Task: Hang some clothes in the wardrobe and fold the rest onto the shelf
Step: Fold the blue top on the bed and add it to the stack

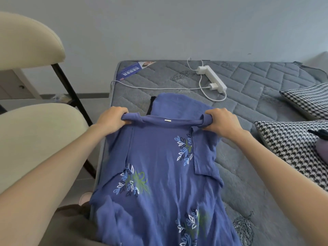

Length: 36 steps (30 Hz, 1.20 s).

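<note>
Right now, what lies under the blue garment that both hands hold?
The grey quilted mattress lies under the blue garment. A black edge of something shows at its far left side; the rest is covered, so I cannot tell what it is.

Garment (159,166) lies lengthwise on bed (248,157), along the bed's left edge. Left hand (111,119) grips its left shoulder and right hand (221,122) its right shoulder; more of the garment lies beyond the hands. Power strip (211,77) sits on bed behind garment, right of its centre line. Cable (150,88) runs from strip leftward to the bed's left edge, passing just behind garment. Label (131,70) lies at the bed's far left corner. Two cushions sit at the bed's right: far cushion (308,102) behind near cushion (292,150). Chair (35,139) stands left of bed.
</note>
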Each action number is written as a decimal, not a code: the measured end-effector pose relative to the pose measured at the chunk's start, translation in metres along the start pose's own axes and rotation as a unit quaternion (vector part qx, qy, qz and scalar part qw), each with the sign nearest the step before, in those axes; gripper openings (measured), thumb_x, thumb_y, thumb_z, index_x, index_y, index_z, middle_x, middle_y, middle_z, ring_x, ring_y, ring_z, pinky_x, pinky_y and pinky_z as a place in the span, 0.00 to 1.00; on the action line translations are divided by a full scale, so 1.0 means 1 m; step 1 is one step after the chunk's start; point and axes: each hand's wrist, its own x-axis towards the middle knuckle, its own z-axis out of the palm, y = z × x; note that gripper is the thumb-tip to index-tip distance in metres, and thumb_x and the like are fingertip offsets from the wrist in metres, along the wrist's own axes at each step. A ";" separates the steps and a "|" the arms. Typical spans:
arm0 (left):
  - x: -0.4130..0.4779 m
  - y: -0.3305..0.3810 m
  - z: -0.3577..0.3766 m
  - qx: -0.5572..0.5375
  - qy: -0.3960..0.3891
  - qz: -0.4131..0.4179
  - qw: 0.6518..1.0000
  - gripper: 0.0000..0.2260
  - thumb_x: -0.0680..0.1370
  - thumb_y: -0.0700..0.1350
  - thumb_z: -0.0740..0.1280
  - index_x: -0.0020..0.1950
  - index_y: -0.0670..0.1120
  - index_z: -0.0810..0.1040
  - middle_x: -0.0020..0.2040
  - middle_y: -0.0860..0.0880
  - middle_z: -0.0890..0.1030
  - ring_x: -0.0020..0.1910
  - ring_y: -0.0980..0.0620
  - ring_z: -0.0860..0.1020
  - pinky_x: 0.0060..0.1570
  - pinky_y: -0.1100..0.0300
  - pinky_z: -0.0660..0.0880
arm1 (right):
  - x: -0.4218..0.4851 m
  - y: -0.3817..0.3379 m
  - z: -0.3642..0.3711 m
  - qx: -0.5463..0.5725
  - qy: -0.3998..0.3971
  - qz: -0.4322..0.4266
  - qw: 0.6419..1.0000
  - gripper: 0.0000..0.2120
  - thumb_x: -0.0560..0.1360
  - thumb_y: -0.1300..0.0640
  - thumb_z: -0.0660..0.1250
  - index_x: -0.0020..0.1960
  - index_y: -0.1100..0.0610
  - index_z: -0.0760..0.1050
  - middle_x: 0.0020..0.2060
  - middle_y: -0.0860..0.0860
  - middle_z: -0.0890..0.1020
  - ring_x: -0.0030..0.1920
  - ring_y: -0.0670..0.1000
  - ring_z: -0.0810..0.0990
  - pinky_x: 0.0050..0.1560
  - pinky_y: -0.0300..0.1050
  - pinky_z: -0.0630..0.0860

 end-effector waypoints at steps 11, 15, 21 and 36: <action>0.010 0.044 -0.088 0.009 0.172 0.030 0.985 0.08 0.77 0.45 0.67 0.49 0.41 0.76 0.45 0.38 0.80 0.44 0.36 0.76 0.37 0.52 0.67 | -0.003 -0.010 -0.089 0.070 0.170 0.043 0.982 0.11 0.70 0.55 0.70 0.36 0.52 0.68 0.36 0.53 0.76 0.42 0.63 0.77 0.37 0.49 0.69; 0.012 0.055 -0.100 0.042 0.203 0.030 0.978 0.08 0.79 0.46 0.64 0.48 0.41 0.73 0.45 0.37 0.79 0.43 0.35 0.76 0.35 0.51 0.66 | -0.005 -0.010 -0.102 0.062 0.204 0.042 0.976 0.04 0.70 0.59 0.66 0.39 0.54 0.72 0.36 0.53 0.76 0.41 0.63 0.76 0.36 0.47 0.66; -0.014 0.058 -0.086 0.033 0.189 0.039 0.981 0.07 0.79 0.46 0.64 0.50 0.42 0.74 0.46 0.38 0.80 0.45 0.36 0.76 0.36 0.53 0.65 | -0.029 -0.007 -0.091 0.046 0.189 0.036 0.980 0.06 0.69 0.61 0.66 0.38 0.54 0.69 0.35 0.52 0.73 0.41 0.63 0.75 0.35 0.48 0.66; -0.159 0.033 0.014 0.024 -0.006 0.062 0.998 0.04 0.74 0.46 0.66 0.48 0.49 0.74 0.48 0.47 0.81 0.48 0.43 0.78 0.37 0.57 0.64 | -0.140 -0.018 0.024 -0.012 0.024 -0.001 1.000 0.06 0.69 0.58 0.66 0.46 0.53 0.75 0.46 0.54 0.81 0.49 0.62 0.80 0.38 0.49 0.71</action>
